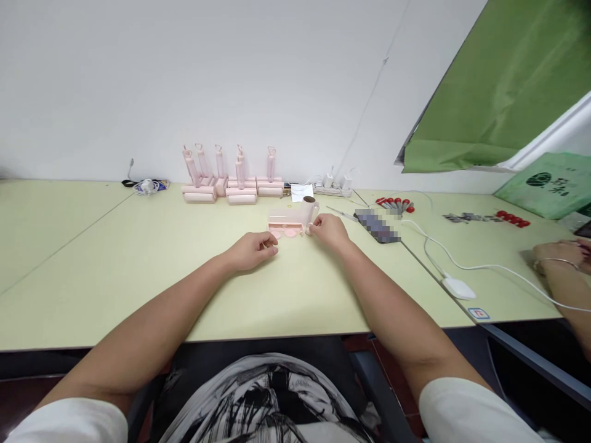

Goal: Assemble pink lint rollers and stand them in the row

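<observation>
A small pink open case (285, 227) lies on the pale green table (221, 307), with flat pink round pieces (290, 233) along its front edge. My left hand (255, 251) rests just left of and in front of the case, fingers loosely curled and apart, with nothing seen in it. My right hand (329, 230) is at the case's right end, its fingertips pinched on a small pink piece (308, 229) too small to name. Right behind those fingertips stands a pale pink mug (308, 211) with a dark inside.
Pink boxes (242, 195) with upright tubes stand along the wall. To the right lie a phone (376, 226), red-handled tools (397, 204), a white cable and its white adapter (458, 288). Another person's hands (561, 255) are at the far right.
</observation>
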A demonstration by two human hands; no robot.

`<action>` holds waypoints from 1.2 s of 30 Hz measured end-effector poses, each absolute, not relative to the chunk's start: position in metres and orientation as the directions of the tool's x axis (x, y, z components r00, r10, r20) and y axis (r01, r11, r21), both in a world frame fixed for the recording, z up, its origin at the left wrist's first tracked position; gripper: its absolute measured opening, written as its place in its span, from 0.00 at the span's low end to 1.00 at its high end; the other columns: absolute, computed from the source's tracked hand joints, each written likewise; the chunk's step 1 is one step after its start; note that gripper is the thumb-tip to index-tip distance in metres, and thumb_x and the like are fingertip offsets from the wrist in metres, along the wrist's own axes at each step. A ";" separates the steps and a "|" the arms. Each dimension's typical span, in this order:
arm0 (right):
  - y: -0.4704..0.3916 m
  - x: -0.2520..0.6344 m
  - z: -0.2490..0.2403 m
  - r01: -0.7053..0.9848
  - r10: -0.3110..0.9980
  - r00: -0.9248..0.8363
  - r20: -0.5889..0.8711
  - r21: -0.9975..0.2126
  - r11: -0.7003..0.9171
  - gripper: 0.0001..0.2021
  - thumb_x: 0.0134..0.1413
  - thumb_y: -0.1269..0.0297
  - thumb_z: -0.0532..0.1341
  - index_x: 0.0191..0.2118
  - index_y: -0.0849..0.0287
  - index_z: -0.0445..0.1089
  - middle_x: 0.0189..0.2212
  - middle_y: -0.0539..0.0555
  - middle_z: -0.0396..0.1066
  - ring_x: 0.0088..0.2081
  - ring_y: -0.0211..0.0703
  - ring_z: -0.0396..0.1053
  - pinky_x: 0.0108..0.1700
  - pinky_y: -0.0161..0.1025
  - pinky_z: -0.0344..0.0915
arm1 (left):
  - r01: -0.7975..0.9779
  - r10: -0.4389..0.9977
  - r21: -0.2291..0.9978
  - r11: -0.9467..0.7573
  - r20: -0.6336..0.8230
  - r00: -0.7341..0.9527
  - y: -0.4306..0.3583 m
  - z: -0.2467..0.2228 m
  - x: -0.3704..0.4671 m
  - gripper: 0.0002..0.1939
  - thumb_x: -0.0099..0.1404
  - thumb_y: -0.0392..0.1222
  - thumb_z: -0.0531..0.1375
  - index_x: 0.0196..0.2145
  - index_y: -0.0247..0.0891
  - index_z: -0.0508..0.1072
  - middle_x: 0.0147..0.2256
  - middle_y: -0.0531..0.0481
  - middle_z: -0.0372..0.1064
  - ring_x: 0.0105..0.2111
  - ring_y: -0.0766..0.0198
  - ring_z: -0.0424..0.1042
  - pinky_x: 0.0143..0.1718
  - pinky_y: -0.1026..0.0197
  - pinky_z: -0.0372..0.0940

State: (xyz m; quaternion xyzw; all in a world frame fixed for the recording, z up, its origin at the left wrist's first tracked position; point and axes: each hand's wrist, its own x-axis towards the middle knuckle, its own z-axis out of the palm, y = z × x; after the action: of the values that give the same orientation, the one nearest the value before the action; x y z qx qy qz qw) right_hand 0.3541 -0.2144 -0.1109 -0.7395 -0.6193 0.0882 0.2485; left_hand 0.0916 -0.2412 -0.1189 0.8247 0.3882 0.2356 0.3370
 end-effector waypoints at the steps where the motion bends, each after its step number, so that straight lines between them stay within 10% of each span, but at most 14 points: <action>1: -0.214 0.354 -0.113 0.870 0.960 0.216 0.176 -0.482 -0.107 0.03 0.47 0.65 0.63 0.26 0.58 0.71 0.28 0.54 0.75 0.30 0.41 0.68 0.28 0.35 0.53 | 0.480 0.799 0.739 -0.472 0.129 0.587 -0.241 -0.119 0.091 0.18 0.62 0.55 0.57 0.39 0.38 0.73 0.31 0.51 0.69 0.30 0.64 0.65 0.32 0.61 0.61; 24: -0.228 0.341 -0.110 0.849 0.988 0.124 0.087 -0.525 -0.060 0.06 0.49 0.65 0.60 0.24 0.57 0.65 0.26 0.52 0.71 0.28 0.40 0.65 0.27 0.35 0.52 | 0.512 0.821 0.708 -0.486 0.169 0.545 -0.237 -0.117 0.087 0.14 0.62 0.51 0.58 0.36 0.38 0.75 0.30 0.52 0.72 0.28 0.65 0.66 0.30 0.62 0.60; 36: -0.228 0.340 -0.109 0.830 0.998 0.051 0.040 -0.557 -0.020 0.10 0.48 0.68 0.60 0.20 0.57 0.59 0.20 0.50 0.63 0.24 0.39 0.58 0.26 0.37 0.47 | 0.543 0.982 0.836 -0.077 0.158 -0.105 -0.142 -0.107 0.073 0.08 0.59 0.43 0.59 0.35 0.36 0.73 0.30 0.48 0.73 0.26 0.63 0.72 0.26 0.63 0.62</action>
State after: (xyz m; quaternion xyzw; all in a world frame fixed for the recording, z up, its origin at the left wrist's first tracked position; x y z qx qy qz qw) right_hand 0.3400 -0.2281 -0.1094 -0.6894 -0.6629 0.1870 0.2243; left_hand 0.0729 -0.1424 -0.1070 0.6118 0.6231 0.4052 0.2706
